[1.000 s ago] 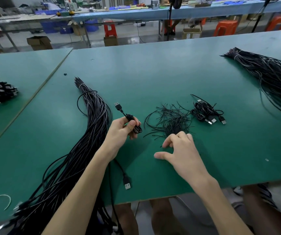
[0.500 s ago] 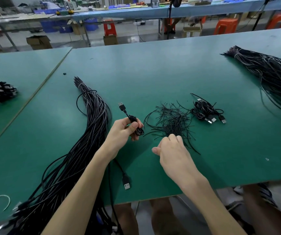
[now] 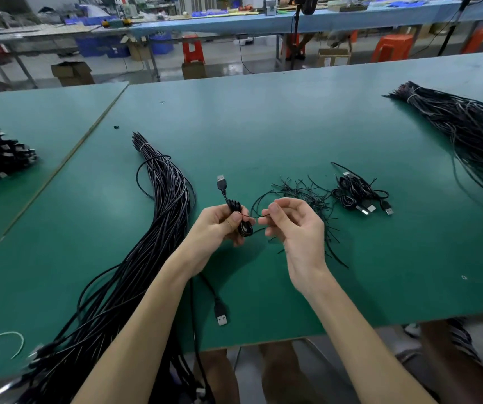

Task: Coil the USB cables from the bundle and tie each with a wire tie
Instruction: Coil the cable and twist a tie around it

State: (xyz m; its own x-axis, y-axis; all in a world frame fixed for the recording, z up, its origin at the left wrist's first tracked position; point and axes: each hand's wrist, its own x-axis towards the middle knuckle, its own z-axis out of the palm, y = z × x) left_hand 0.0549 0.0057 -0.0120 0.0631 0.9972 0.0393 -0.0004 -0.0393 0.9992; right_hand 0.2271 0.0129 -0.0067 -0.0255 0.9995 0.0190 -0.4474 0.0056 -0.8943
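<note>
Above the table [image 3: 263, 126], left hand [image 3: 214, 225] gripping coiled cable [image 3: 233, 206], right hand [image 3: 295, 228] pinching wire tie [image 3: 256, 201].

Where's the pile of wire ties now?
Head view: the wire ties lie on the table, just beyond the right hand, left of the finished coils.

The fingers [image 3: 236, 218] of the left hand [image 3: 217, 228] cover part of the coiled cable [image 3: 246, 228], and the wire tie [image 3: 253, 217] pinched beside it is too thin to trace. The bundle [image 3: 164, 205] drops over the near edge of the worktop [image 3: 263, 126] and out of frame; a second bundle [image 3: 468, 129] at the right edge is cut off.
</note>
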